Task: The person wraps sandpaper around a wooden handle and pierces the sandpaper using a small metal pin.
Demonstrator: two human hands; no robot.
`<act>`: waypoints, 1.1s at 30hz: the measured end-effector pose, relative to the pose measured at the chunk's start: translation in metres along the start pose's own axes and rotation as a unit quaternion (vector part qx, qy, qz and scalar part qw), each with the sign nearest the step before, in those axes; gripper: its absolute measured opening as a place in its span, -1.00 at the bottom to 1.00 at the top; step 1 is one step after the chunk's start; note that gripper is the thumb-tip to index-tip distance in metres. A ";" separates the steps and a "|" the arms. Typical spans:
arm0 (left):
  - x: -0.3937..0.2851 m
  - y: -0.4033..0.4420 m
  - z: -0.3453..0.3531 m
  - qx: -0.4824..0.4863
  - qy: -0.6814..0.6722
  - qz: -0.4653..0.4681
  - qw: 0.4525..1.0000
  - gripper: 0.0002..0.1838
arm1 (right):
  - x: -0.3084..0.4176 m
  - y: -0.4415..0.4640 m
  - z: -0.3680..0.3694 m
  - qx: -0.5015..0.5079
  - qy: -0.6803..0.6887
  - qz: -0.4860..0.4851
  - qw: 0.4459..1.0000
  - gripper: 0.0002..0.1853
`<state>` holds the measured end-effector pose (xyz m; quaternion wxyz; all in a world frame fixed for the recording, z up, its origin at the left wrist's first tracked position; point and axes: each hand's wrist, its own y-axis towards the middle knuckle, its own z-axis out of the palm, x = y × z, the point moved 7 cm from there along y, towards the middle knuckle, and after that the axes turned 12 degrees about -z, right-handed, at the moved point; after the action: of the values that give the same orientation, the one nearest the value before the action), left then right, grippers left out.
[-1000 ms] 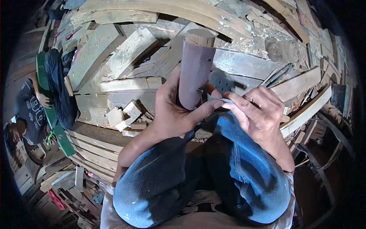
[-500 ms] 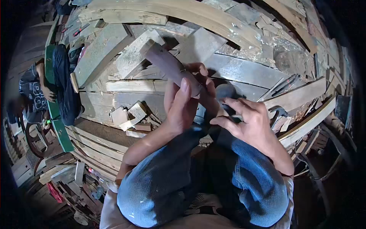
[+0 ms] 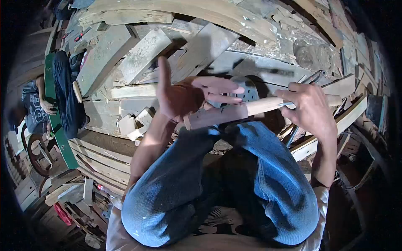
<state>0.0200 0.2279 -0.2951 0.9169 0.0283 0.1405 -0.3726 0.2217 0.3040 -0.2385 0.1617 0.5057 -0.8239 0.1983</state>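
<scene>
A round wooden stick point(image 3: 264, 106) lies slantwise above my knees, its left part covered by a dark grey-purple sleeve or wrap point(image 3: 222, 115). My right hand point(image 3: 312, 108) grips the bare pale part, and the stick's end sticks out to the right of it. A thin dark strip shows by those fingers; I cannot make out what it is. My left hand point(image 3: 184, 98) is spread, thumb up and fingers pointing right, just above the wrapped end. Whether its heel touches the wrap I cannot tell. A grey clog with holes point(image 3: 247, 90) shows behind the stick.
Boards and planks point(image 3: 144, 54) cover the floor ahead. Offcuts point(image 3: 136, 123) lie left of my arm. A round wood block point(image 3: 314, 56) and a metal tool point(image 3: 316, 76) are at the right. Another person point(image 3: 39, 100) sits at the far left beside a green board point(image 3: 63, 138).
The stick has swung from pointing away up-left to lying nearly level. My left hand has let go and spread its fingers. My right hand has moved right and up and now grips the bare wood.
</scene>
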 end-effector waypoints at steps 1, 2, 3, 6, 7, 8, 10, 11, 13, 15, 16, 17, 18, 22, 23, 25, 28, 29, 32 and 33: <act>0.014 -0.001 -0.012 -0.123 0.112 -0.101 0.981 0.37 | 0.001 -0.002 0.002 0.011 -0.007 -0.006 1.000 -0.68; 0.024 -0.007 -0.025 -0.243 0.218 -0.199 0.924 0.32 | 0.003 -0.003 0.002 0.013 -0.006 -0.007 1.000 -0.68; 0.029 0.001 -0.019 -0.202 0.260 -0.222 0.918 0.10 | 0.005 -0.004 0.000 0.025 -0.021 -0.006 0.999 -0.68; 0.032 0.012 -0.002 -0.137 0.323 -0.205 0.914 -0.25 | 0.006 -0.006 -0.001 0.023 -0.051 -0.007 0.998 -0.71; 0.036 0.012 -0.001 -0.137 0.324 -0.203 0.914 -0.25 | 0.006 -0.007 -0.002 0.021 -0.060 -0.010 0.998 -0.71; 0.038 0.011 -0.004 -0.178 0.378 -0.184 0.890 -0.26 | 0.007 -0.007 -0.003 0.019 -0.069 -0.013 0.997 -0.72; 0.035 0.015 0.002 -0.190 0.474 -0.172 0.842 -0.30 | 0.009 -0.007 -0.006 0.004 -0.069 -0.016 0.997 -0.71; 0.041 0.014 0.005 -0.185 0.378 -0.219 0.880 -0.32 | 0.007 -0.006 -0.008 0.000 -0.057 -0.014 0.998 -0.69; 0.049 0.010 0.017 -0.175 0.256 -0.285 0.907 -0.35 | 0.007 -0.004 -0.013 -0.013 -0.059 -0.027 0.998 -0.62; 0.052 0.009 0.023 -0.178 0.235 -0.266 0.918 -0.40 | 0.003 0.000 -0.008 -0.089 -0.048 -0.039 0.994 -0.60; 0.051 0.008 0.023 -0.178 0.234 -0.266 0.918 -0.40 | 0.004 -0.001 -0.014 -0.166 -0.037 -0.049 0.984 -0.58; 0.040 0.006 0.022 -0.208 0.228 -0.228 0.923 -0.43 | 0.005 -0.005 -0.017 -0.174 -0.080 -0.025 0.981 -0.48; 0.029 0.003 0.021 -0.240 0.219 -0.189 0.927 -0.47 | 0.013 -0.004 -0.017 -0.172 -0.079 -0.027 0.981 -0.48; 0.033 0.005 0.026 -0.256 0.149 -0.120 0.948 -0.52 | 0.042 0.001 -0.024 -0.212 -0.062 -0.038 0.975 -0.20; 0.036 0.007 0.022 -0.253 0.146 -0.120 0.949 -0.49 | 0.045 0.002 -0.019 -0.211 -0.020 -0.031 0.977 -0.28; 0.039 0.005 0.013 -0.290 0.107 -0.130 0.942 -0.46 | 0.053 0.005 -0.008 -0.199 0.036 -0.019 0.979 -0.54; 0.041 0.007 0.002 -0.282 0.005 -0.100 0.954 -0.40 | 0.064 0.015 0.017 -0.160 0.049 -0.066 0.984 -0.78; 0.037 0.006 -0.002 -0.297 0.035 -0.093 0.950 -0.41 | 0.066 0.017 0.024 -0.156 0.048 -0.073 0.984 -0.80; 0.034 0.004 -0.008 -0.376 0.054 -0.095 0.920 -0.43 | 0.071 0.022 0.036 -0.189 0.089 -0.098 0.973 -0.80; 0.035 0.002 -0.014 -0.390 0.076 -0.103 0.912 -0.45 | 0.074 0.024 0.038 -0.179 0.111 -0.101 0.972 -0.82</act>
<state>0.0420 0.2080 -0.3179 0.7983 -0.3173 0.3463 -0.3770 0.1660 0.2385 -0.2409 0.3594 0.5240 -0.7675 0.0851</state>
